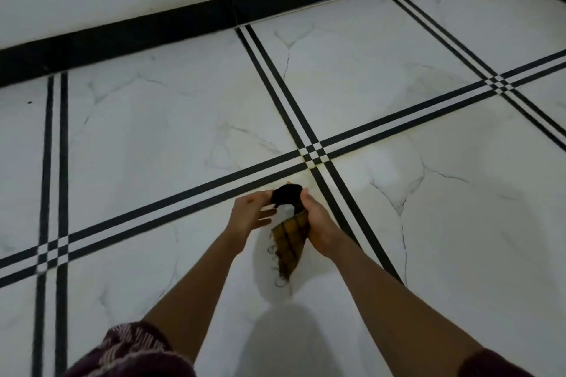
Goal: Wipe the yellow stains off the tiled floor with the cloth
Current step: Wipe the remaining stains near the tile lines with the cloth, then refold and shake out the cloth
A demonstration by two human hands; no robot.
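Head view: near centre, both hands hold a brown checked cloth (289,240) above the white tiled floor (153,131). The right hand (318,220) curls round its middle, the frayed end hanging down, while the left hand (251,213) pinches its dark bunched top. Faint yellow stains (303,176) tint the floor just beyond, by the grout crossing (315,151).

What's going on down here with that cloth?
A person holds a brown checked cloth over the white tiled floor. The right hand grips it, with the fringed end hanging down. The left hand meets its dark bunched top, but blur hides whether it pinches. Faint yellow stains show by the black-line crossing just beyond. No wiping seems underway yet.
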